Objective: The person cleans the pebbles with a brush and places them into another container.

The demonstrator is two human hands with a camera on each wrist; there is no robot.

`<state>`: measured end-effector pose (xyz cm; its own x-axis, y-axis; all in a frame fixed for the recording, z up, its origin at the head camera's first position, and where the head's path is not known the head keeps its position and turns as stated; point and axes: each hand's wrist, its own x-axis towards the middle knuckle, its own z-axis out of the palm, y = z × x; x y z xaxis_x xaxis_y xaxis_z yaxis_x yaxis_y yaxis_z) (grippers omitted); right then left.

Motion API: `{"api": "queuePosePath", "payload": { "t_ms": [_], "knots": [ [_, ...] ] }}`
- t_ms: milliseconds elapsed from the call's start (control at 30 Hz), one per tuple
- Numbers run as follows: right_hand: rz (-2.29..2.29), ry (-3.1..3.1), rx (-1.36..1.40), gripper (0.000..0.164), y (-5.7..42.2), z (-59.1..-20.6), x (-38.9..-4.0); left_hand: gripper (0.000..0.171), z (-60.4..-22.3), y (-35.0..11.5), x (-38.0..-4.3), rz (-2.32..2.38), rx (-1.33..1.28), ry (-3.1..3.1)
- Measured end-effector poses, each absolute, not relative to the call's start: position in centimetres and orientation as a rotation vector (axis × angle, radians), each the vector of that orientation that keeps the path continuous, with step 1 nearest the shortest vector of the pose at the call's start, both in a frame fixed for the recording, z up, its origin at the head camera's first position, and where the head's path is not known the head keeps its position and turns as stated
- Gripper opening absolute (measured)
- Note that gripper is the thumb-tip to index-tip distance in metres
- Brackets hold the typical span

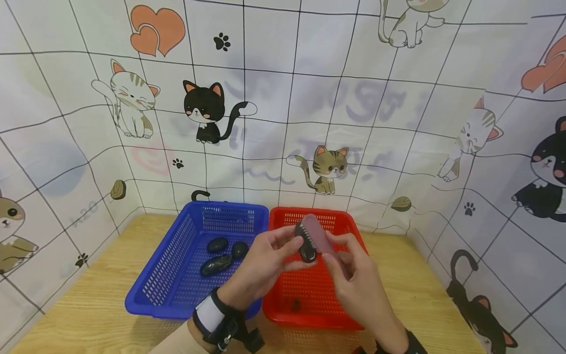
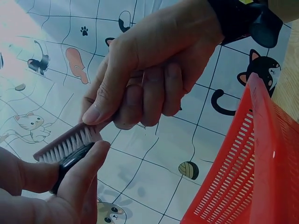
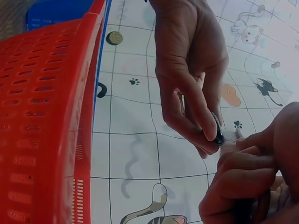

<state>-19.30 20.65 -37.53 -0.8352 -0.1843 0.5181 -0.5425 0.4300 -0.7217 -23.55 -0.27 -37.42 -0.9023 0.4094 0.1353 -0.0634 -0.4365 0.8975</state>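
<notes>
My left hand [image 1: 274, 260] pinches a smooth black stone [image 1: 308, 251] between thumb and fingers, over the red basket. A pinkish-mauve brush [image 1: 316, 233] with pale bristles is gripped by its handle in my right hand [image 1: 360, 275]. In the left wrist view the bristles [image 2: 70, 145] lie against the upper face of the stone [image 2: 74, 161]. From the right wrist view only the stone's edge [image 3: 217, 129] shows past the left fingers. Several dark stones [image 1: 216, 265] lie in the blue basket to the left.
A blue plastic basket [image 1: 155, 275] and a red one [image 1: 309, 322] stand side by side on a wood-grain table [image 1: 411, 275]. Small dark bits [image 1: 295, 305] are on the red basket's floor. Cat-patterned white sheeting [image 1: 265, 123] rises behind and at both sides.
</notes>
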Motion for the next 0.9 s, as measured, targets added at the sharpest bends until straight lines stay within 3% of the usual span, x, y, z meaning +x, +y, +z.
{"api": "queuePosePath", "payload": {
  "t_ms": [167,500,900],
  "knots": [
    [1.365,-2.382,0.549,0.039,20.0,-36.2,-18.4,0.043,-37.4,-0.3,-23.7,2.459,0.411,1.501],
    [1.414,-2.36,0.567,0.037,20.5,-37.0,-19.2,0.04,-37.7,0.1,-23.4,2.34,0.513,1.525],
    [1.404,-2.403,0.562,0.039,20.6,-37.7,-19.3,0.039,-37.6,-0.1,-23.7,2.424,0.441,1.523]
  ]
}}
